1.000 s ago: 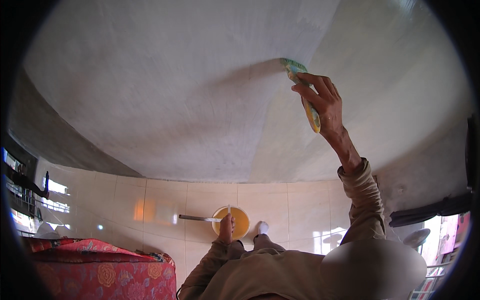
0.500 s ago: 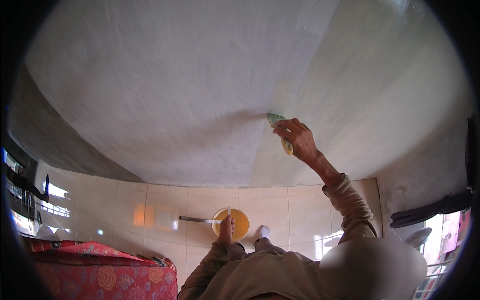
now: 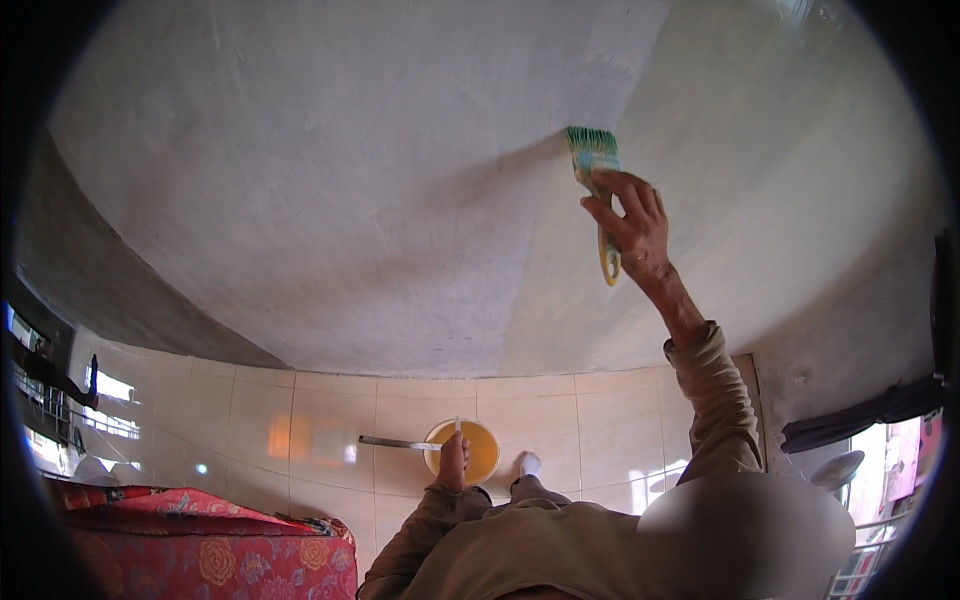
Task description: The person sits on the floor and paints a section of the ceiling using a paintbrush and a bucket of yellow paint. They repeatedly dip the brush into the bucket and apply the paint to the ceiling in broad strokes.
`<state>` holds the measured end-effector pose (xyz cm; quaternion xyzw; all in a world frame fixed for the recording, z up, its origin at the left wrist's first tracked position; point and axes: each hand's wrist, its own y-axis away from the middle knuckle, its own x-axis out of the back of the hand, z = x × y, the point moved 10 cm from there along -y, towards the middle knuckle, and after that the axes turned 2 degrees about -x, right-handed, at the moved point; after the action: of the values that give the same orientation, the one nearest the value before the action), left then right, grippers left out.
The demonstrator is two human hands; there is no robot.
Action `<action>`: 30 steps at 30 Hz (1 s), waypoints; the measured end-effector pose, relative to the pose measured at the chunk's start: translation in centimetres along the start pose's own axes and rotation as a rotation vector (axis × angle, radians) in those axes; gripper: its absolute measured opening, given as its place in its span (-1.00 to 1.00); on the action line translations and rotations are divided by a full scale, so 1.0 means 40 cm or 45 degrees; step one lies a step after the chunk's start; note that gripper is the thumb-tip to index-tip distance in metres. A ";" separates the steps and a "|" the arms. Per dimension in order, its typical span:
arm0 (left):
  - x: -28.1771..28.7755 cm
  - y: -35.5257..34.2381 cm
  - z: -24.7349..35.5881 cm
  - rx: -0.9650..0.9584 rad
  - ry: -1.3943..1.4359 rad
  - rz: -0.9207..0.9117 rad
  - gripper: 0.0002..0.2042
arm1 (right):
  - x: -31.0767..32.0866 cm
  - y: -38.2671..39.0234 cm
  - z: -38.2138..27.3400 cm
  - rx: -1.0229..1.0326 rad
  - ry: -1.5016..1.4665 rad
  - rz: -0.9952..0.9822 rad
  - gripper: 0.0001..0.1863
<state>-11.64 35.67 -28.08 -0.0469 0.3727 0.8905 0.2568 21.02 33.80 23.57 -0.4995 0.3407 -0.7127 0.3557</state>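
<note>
A paintbrush [image 3: 594, 150] with green bristles and a yellowish handle is held in my right hand [image 3: 640, 222], fingers closed round it. Its bristle tips touch the grey wall [image 3: 350, 200], close to the line between a paler lilac-grey area and a greener-grey one. Low in front of my body, my left hand [image 3: 453, 462] is closed on a flat metal strip [image 3: 398, 442] that sticks out to the left; a short white piece rises above the fist. Beneath that hand is a round tub [image 3: 482, 450] of yellow-orange colour; whether the hand also grips it I cannot tell.
Pale glossy floor tiles [image 3: 330, 400] run along the wall's foot. A red flowered cover [image 3: 220, 550] lies over something bulky at the lower left. At the right are a dark curtain [image 3: 860, 420] and a bright window. My foot [image 3: 529, 464] stands beside the tub.
My right hand has moved up the wall and slightly right with the paintbrush, which now points upward with its bristles spread in view. My left hand stays nearly where it was.
</note>
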 end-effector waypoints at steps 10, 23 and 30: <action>0.003 -0.013 -0.005 0.011 0.010 -0.018 -0.64 | -0.173 0.272 -0.070 -0.182 -0.393 -0.442 -0.67; 0.002 -0.012 0.012 -0.016 0.001 -0.030 -0.65 | 0.001 0.091 0.044 -0.270 -0.117 0.042 -0.61; 0.002 -0.015 -0.003 0.031 -0.039 -0.006 -0.64 | -0.166 0.282 -0.038 -0.305 -0.267 -0.284 -0.65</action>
<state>-11.43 35.99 -28.57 -0.0309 0.3796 0.8858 0.2652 23.11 33.80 10.55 -0.6445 0.3265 -0.6461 0.2461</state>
